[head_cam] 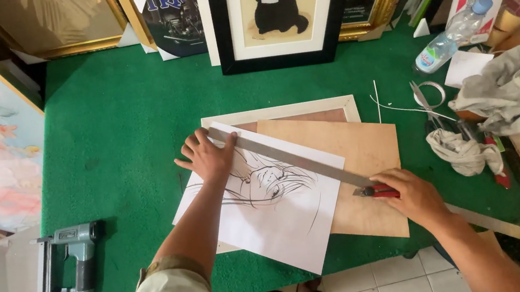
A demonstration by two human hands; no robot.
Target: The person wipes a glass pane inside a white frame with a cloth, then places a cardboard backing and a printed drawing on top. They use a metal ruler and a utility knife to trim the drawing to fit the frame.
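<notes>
Steel ruler (pixel 287 157) slanting across sketch (pixel 267 209), pinned flat under left hand (pixel 208 156), red cutter (pixel 377 191) gripped in right hand (pixel 412 195) at lower end.

Olive-khaki short sleeve (pixel 170 284) on left arm; forearms bare.
</notes>
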